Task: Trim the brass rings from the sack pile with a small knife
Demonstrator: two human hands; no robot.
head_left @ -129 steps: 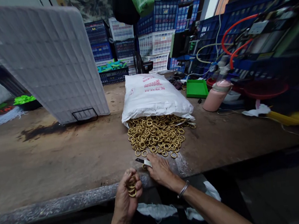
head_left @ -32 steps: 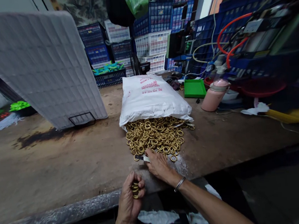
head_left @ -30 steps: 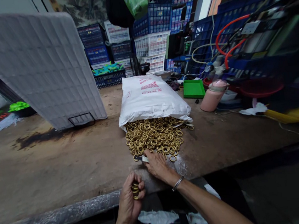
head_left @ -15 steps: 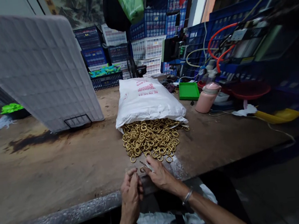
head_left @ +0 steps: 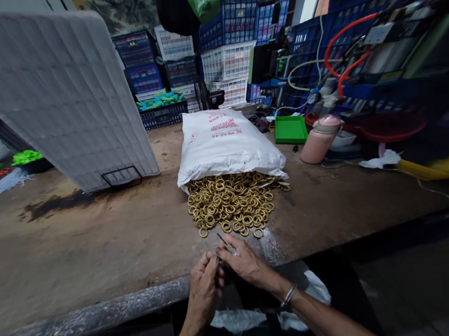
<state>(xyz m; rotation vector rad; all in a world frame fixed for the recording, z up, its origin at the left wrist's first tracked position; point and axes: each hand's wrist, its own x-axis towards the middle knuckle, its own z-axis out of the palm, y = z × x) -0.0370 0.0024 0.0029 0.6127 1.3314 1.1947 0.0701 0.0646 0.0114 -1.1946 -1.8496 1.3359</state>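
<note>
My right hand point(head_left: 244, 259) is closed around a slim pointed tool point(head_left: 225, 241), whose dark tip sticks out toward the rings; its kind is hard to tell. Close against it, my left hand point(head_left: 206, 279) has its thumb and fingertips pinched together. What lies between those fingertips is too small and hidden to make out. Both hands meet over the table's front edge. Just beyond them spreads a pile of gold-coloured rings point(head_left: 232, 204), spilling from the open mouth of a white sack point(head_left: 226, 146) with red print.
On the wooden table point(head_left: 97, 256), a white ribbed panel point(head_left: 60, 99) stands at left. A green tray point(head_left: 290, 130), a pink bottle point(head_left: 320, 141) and a yellow scoop-like piece point(head_left: 437, 168) are at right. Blue crates point(head_left: 138, 51) and white crates point(head_left: 229, 61) are stacked behind.
My hands have come together; earlier a small gap lay between them, with a ring at the right fingers. That ring is now hidden. The whole view has shifted slightly.
</note>
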